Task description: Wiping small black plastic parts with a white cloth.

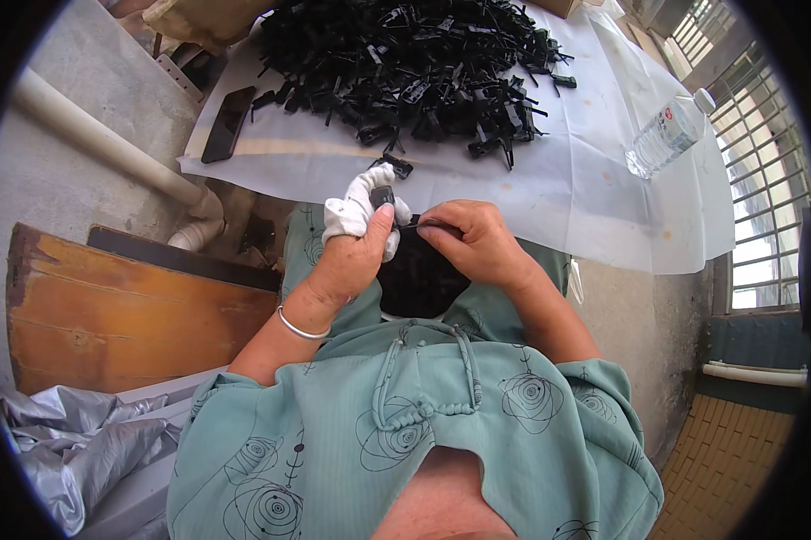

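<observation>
My left hand [358, 236], in a white glove that leaves the thumb bare, is closed on a small black plastic part [383, 195]. The thumb presses the part against the gloved fingers. Close beside it, my bare right hand [479, 239] pinches a slim dark tool [443, 227] whose tip points at the left hand. The tool's exact kind is hidden by the fingers. Below both hands, a dark mass [421, 281] lies between my knees; its contents are too dark to make out. One loose black part [396, 166] rests just beyond the gloved fingers.
A large heap of black plastic parts [405, 72] covers the far side of the white-sheeted table [594, 207]. A phone [229, 124] lies at the left edge, a clear water bottle [671, 135] at the right. A wooden board [135, 310] stands at my left.
</observation>
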The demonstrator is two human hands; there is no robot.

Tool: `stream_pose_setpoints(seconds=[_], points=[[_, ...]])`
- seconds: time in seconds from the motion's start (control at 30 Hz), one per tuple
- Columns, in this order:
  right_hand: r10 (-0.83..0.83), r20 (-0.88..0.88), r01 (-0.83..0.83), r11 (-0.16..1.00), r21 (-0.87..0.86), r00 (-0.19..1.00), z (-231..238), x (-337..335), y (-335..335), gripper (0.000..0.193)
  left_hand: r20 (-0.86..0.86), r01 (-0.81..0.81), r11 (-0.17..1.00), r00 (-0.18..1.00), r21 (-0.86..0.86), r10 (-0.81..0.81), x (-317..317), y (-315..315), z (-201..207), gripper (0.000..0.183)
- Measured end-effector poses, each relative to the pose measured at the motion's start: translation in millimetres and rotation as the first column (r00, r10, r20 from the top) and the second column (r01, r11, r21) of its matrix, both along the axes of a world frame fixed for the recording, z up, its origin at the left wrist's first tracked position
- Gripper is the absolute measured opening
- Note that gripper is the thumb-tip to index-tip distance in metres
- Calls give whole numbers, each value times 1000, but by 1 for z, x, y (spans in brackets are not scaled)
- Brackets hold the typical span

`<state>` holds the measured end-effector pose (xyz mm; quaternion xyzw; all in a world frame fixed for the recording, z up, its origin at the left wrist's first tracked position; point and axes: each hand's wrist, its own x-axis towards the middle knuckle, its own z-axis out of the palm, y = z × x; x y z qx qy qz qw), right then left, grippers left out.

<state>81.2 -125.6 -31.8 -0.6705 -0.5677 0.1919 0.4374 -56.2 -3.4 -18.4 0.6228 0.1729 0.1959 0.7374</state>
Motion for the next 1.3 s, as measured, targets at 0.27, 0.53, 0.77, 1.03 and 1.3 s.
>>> stream_pose_setpoints(seconds=[0.27,0.53,0.77,1.03,1.3], points=[[-79,-171,63,993,-101,982,19,-6,4,16,-70,216,976,974,5,-215,-6,-5,8,30],[52,-59,-43,989,138,997,9,-12,9,20,-94,151,987,985,59,-145,-5,-2,-2,27],[-5,-113,18,993,115,994,4,-26,24,23,53,-68,780,998,622,46,-6,-6,-10,25],[-297,471,364,930,-55,831,-1,16,53,28,28,-88,370,986,925,165,-11,21,-5,19],[-56,428,117,986,-118,902,-2,14,38,25,93,-104,296,994,950,53,1,38,5,28]])
